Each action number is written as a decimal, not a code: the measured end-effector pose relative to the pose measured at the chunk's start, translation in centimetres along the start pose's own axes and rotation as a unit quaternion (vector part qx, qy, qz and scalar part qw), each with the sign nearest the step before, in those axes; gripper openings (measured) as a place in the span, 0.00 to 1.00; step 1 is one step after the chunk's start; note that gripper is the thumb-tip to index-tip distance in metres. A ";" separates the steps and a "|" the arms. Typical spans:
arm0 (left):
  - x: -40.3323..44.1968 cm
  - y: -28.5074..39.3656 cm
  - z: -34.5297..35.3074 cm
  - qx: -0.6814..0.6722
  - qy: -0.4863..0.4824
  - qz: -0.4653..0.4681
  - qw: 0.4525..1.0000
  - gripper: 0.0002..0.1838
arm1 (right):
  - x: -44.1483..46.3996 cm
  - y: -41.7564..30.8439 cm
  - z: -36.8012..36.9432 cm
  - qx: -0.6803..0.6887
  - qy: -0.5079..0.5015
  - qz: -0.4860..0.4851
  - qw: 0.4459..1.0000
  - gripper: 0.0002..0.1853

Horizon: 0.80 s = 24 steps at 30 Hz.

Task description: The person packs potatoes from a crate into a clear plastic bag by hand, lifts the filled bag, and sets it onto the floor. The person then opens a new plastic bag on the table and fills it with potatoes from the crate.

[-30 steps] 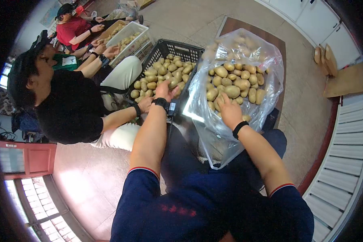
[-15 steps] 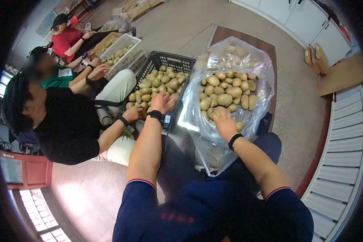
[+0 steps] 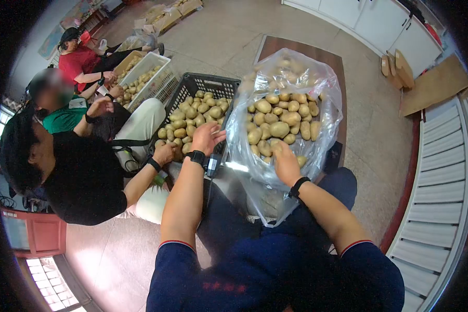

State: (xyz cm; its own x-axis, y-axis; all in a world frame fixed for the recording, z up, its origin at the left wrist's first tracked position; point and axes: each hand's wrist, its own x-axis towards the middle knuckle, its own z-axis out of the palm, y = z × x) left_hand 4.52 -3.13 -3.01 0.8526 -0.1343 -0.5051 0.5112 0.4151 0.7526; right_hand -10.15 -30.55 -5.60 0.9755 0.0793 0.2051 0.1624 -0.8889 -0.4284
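A clear plastic bag [image 3: 325, 132] full of potatoes [image 3: 280, 129] lies open in front of me. My right hand [image 3: 287, 162] is inside its mouth, fingers closed about a potato [image 3: 265, 148] at the near edge of the heap; the fingertips are partly hidden. To the left stands a black plastic crate [image 3: 209, 82] holding many more potatoes [image 3: 192, 112]. Above its near right corner is my left hand [image 3: 207, 138], empty, with the fingers apart and pointing toward the bag.
A co-worker in a black shirt [image 3: 91, 166] sits close at my left, a hand [image 3: 165, 153] at the crate's near edge. Two other people sit farther along, beside a white crate [image 3: 158, 78] of potatoes. A brown board [image 3: 325, 57] lies under the bag. Cardboard [image 3: 436, 86] leans at right.
My right hand has gone from spread over the potatoes to a narrower grip. My left hand has turned toward the bag. The whole view has shifted slightly.
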 end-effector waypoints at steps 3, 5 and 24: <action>-0.5 0.0 1.0 0.035 -0.040 -0.016 0.998 0.15 | 0.1 1.0 1.6 0.131 0.097 -0.023 0.986 0.23; -1.4 0.0 2.0 0.063 -0.049 -0.026 0.996 0.15 | 0.7 1.8 3.1 0.257 0.031 0.096 0.961 0.23; -4.1 -3.2 6.9 0.169 -0.226 -0.091 0.955 0.15 | 5.1 -4.5 -0.1 0.627 -0.164 0.300 0.700 0.23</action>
State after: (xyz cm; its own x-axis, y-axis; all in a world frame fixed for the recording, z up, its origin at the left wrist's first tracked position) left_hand 0.17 -10.15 -0.47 0.6664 -0.5828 -0.4650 0.5967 0.0429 0.8013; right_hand -5.92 -26.17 -2.56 0.8723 0.1433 -0.4675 -0.4889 0.2734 -0.8284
